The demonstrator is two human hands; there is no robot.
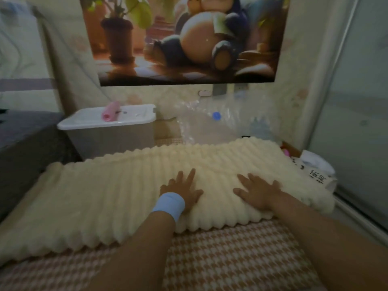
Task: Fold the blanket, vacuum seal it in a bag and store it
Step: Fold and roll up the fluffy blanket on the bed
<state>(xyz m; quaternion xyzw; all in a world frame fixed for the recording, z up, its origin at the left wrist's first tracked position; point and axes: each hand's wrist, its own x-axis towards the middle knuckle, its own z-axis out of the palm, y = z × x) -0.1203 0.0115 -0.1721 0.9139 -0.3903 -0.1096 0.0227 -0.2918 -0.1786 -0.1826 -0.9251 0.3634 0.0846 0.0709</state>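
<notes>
A cream ribbed fleece blanket [117, 194] lies folded into a long band across the bed, its right part thicker where layers overlap. My left hand [182, 189], with a light blue wristband, presses flat on the blanket with fingers spread. My right hand [257, 191] lies flat beside it on the thicker part. A clear plastic vacuum bag [201, 127] with a blue valve cap [216, 115] lies behind the blanket against the wall.
A white lidded storage box [109, 124] stands at the back left with a pink hand pump [110, 111] on its lid. The bed has a brown houndstooth sheet [220, 259]. White bags [315, 166] sit at the right by a sliding glass door [357, 114].
</notes>
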